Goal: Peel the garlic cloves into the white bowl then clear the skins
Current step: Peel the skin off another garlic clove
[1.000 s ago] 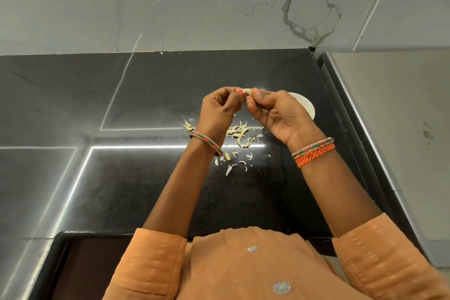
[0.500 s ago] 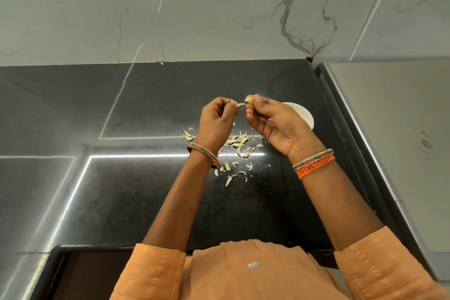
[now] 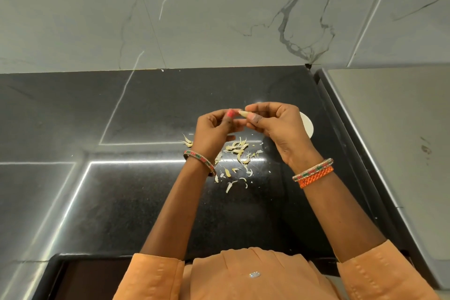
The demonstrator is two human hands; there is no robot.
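Above the black counter (image 3: 170, 109), the right hand (image 3: 280, 129) pinches a garlic clove (image 3: 243, 113); the left hand (image 3: 214, 129), fingers curled, picks at its tip. Skins (image 3: 237, 153) lie below; a white bowl (image 3: 307, 124) sits right.

The bench (image 3: 151, 202) is speckled black; the wall (image 3: 194, 19) behind is grey marble with dark veins. Pale cream garlic skins (image 3: 237, 151) lie mid-bench beside a white bowl (image 3: 307, 124). Orange sleeves (image 3: 155, 275); red-green patterned bangles (image 3: 201, 162); 1 pink nail (image 3: 230, 113).
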